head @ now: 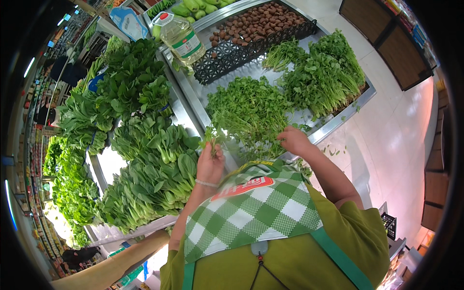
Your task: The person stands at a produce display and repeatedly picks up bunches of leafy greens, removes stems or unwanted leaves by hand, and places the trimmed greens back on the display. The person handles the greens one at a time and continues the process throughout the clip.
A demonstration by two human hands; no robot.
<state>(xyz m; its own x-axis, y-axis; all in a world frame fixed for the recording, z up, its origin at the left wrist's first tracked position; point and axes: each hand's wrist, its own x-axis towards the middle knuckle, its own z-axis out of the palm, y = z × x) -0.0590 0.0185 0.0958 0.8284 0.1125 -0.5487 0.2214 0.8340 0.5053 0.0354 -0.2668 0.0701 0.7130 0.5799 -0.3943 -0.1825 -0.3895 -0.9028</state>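
Observation:
A small bunch of green sprigs (209,136) rises from my left hand (211,165), whose fingers are closed around the stems. That wrist wears a pale beaded bracelet (206,183). Just ahead lies a loose heap of coriander (250,108) on a metal display table (203,98), its thin stems towards me. My right hand (295,140) is at the heap's right near edge, its curled fingertips against the stems. Whether they grip any stem is hidden. Fuller coriander bunches (326,76) with roots lie beyond, on the right.
A black plastic crate (232,58) holds brown chestnut-like nuts (257,21). An oil jug (183,40) stands beside it. Leafy greens (156,181) fill the left-hand display. Plant scraps (335,150) lie on the floor at right. My checked apron (253,214) is close to the table edge.

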